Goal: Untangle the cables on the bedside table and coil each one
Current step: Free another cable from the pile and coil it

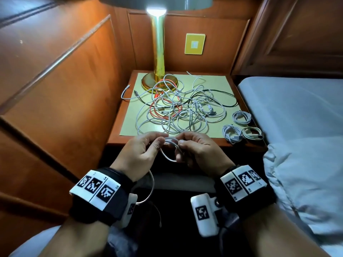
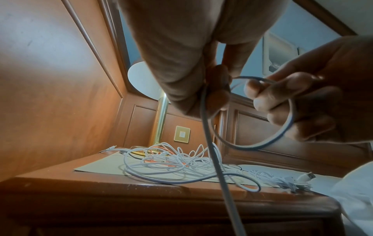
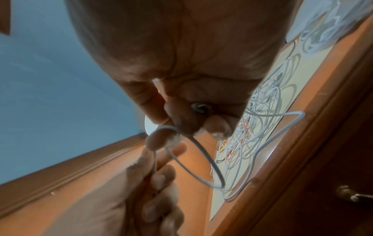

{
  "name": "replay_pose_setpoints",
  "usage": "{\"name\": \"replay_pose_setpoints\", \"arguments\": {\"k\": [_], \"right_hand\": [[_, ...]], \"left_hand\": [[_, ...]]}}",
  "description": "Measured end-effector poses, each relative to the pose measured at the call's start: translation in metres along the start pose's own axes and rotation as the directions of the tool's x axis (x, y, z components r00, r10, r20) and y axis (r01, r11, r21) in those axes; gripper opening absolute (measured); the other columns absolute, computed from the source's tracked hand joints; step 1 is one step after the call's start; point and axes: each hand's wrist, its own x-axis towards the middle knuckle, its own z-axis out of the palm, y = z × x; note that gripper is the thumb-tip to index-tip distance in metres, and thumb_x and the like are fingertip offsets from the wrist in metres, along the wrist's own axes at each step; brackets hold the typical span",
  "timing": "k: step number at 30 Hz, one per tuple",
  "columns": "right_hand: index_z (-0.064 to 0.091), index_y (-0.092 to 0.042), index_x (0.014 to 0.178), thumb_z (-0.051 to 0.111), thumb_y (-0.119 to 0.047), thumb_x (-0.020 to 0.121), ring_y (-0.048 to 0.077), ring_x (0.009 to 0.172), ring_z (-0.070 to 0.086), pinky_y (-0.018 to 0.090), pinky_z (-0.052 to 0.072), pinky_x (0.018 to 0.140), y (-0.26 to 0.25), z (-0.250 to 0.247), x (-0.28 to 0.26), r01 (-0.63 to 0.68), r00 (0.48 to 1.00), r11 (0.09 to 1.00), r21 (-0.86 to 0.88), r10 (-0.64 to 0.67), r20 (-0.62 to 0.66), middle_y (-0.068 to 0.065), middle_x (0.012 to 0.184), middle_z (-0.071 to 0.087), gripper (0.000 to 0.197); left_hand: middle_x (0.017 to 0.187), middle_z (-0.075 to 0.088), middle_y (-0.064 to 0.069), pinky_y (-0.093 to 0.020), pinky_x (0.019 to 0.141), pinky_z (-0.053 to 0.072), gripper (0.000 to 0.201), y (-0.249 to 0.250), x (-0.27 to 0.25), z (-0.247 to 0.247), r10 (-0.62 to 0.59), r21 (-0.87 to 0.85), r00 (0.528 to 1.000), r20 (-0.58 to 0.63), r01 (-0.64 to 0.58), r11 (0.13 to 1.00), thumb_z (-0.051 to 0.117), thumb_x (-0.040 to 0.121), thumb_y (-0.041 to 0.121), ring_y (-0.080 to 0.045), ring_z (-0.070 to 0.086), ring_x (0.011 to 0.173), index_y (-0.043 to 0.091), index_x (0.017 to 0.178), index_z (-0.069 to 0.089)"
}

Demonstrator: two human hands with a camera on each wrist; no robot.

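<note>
1. the step in hand looks like winding one freed white cable (image 1: 169, 151) into a small coil, held in the air just off the front edge of the bedside table (image 1: 207, 140).
2. the right hand (image 1: 199, 152) pinches the gathered loops between thumb and curled fingers; it seems to be the anchor, so i would keep that pinch firm and not let the loops fan out.
3. the left hand (image 1: 143, 153) nips the same cable between thumb and forefinger beside the loop. the loose tail (image 1: 150, 190) curves down past the left wrist, its end hanging free.
4. feed that tail in short lengths and lay each turn the same size as the loop already made, matching the three coiled cables (image 1: 241, 128) resting near the table's front right corner.
5. let the cable roll a little in the left fingertips with each turn, or twist may build up and spring the coil open.
6. keep the hanging tail away from the tangled pile (image 1: 178, 106) in the middle of the table, which reaches back to the lamp base (image 1: 148, 84); a snag there would likely drag other strands forward.
7. judged from the pile, most of the work is not yet done.
</note>
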Motion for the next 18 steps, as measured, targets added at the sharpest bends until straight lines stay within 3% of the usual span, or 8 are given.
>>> {"name": "replay_pose_setpoints", "arguments": {"k": [2, 3, 5, 6, 8, 11, 15, 18], "right_hand": [[0.067, -0.004, 0.098, 0.047, -0.012, 0.096, 0.015, 0.043, 0.044, 0.023, 0.034, 0.043, 0.0, -0.002, 0.001, -0.005, 1.0, 1.0, 0.02, 0.004, 0.028, 0.012, 0.068, 0.065, 0.021], [0.069, -0.005, 0.101, 0.047, -0.011, 0.096, 0.017, 0.045, 0.047, 0.026, 0.039, 0.047, 0.0, -0.004, 0.002, -0.005, 0.999, 1.0, 0.013, 0.005, 0.039, 0.015, 0.073, 0.068, 0.023], [0.072, -0.008, 0.109, 0.04, -0.001, 0.099, 0.02, 0.052, 0.057, 0.029, 0.05, 0.058, 0.0, -0.008, 0.002, -0.021, 0.998, 0.999, 0.027, 0.02, 0.062, 0.024, 0.088, 0.072, 0.033], [0.071, -0.008, 0.114, 0.036, 0.002, 0.099, 0.022, 0.057, 0.062, 0.031, 0.053, 0.065, 0.0, -0.009, 0.002, -0.046, 0.996, 0.998, 0.045, 0.042, 0.077, 0.025, 0.096, 0.072, 0.039], [0.068, -0.011, 0.121, 0.032, 0.004, 0.098, 0.026, 0.073, 0.07, 0.035, 0.054, 0.078, 0.001, -0.011, 0.002, -0.091, 0.99, 0.995, 0.04, 0.086, 0.11, 0.02, 0.108, 0.073, 0.046], [0.066, -0.022, 0.124, 0.032, 0.007, 0.095, 0.027, 0.094, 0.072, 0.032, 0.05, 0.082, 0.003, -0.013, 0.003, -0.114, 0.983, 0.993, -0.016, 0.115, 0.144, 0.01, 0.118, 0.073, 0.054], [0.061, -0.006, 0.133, 0.049, 0.006, 0.098, 0.029, 0.122, 0.063, 0.045, 0.05, 0.104, 0.006, -0.013, 0.001, -0.063, 0.978, 0.998, 0.013, 0.059, 0.202, 0.011, 0.129, 0.067, 0.039], [0.068, -0.005, 0.125, 0.058, -0.015, 0.099, 0.025, 0.12, 0.064, 0.039, 0.05, 0.105, 0.002, -0.015, -0.003, -0.102, 0.98, 0.992, -0.072, 0.112, 0.164, 0.007, 0.122, 0.071, 0.029]], "left_hand": [[0.072, 0.068, 0.021, -0.015, 0.067, 0.045, 0.019, 0.0, 0.001, -0.001, -0.002, 0.06, 1.0, 0.004, 0.002, 0.998, 0.054, 0.102, 0.02, 0.005, 0.061, 0.07, 0.019, 0.094, 0.072], [0.068, 0.067, 0.016, -0.021, 0.063, 0.045, 0.021, -0.001, 0.002, -0.001, -0.002, 0.096, 1.0, -0.011, 0.003, 0.995, 0.054, 0.102, 0.022, -0.001, 0.059, 0.066, 0.019, 0.088, 0.07], [0.074, 0.068, 0.004, -0.032, 0.068, 0.048, 0.021, -0.006, 0.005, -0.001, -0.014, 0.142, 0.999, -0.047, 0.021, 0.99, 0.054, 0.102, 0.024, -0.012, 0.061, 0.072, 0.018, 0.085, 0.067], [0.077, 0.069, 0.001, -0.032, 0.071, 0.047, 0.021, -0.007, 0.005, -0.001, -0.023, 0.154, 0.998, -0.063, 0.033, 0.987, 0.055, 0.101, 0.024, -0.015, 0.062, 0.076, 0.018, 0.085, 0.067], [0.077, 0.068, 0.0, -0.023, 0.067, 0.045, 0.02, -0.01, 0.006, 0.0, -0.038, 0.188, 0.994, -0.099, 0.056, 0.981, 0.056, 0.1, 0.024, -0.014, 0.061, 0.075, 0.018, 0.084, 0.065], [0.073, 0.064, 0.005, -0.012, 0.059, 0.039, 0.019, -0.008, 0.004, 0.001, -0.031, 0.221, 0.988, -0.15, 0.064, 0.973, 0.058, 0.099, 0.022, -0.007, 0.058, 0.072, 0.016, 0.082, 0.064], [0.071, 0.063, 0.005, -0.014, 0.059, 0.04, 0.021, -0.007, 0.004, 0.001, -0.016, 0.192, 0.986, -0.164, 0.048, 0.98, 0.06, 0.099, 0.026, -0.007, 0.056, 0.07, 0.015, 0.082, 0.064], [0.075, 0.066, 0.001, -0.027, 0.067, 0.047, 0.023, -0.004, 0.003, 0.004, -0.001, 0.145, 0.994, -0.111, 0.017, 0.989, 0.058, 0.1, 0.029, -0.011, 0.059, 0.071, 0.013, 0.085, 0.065]]}}
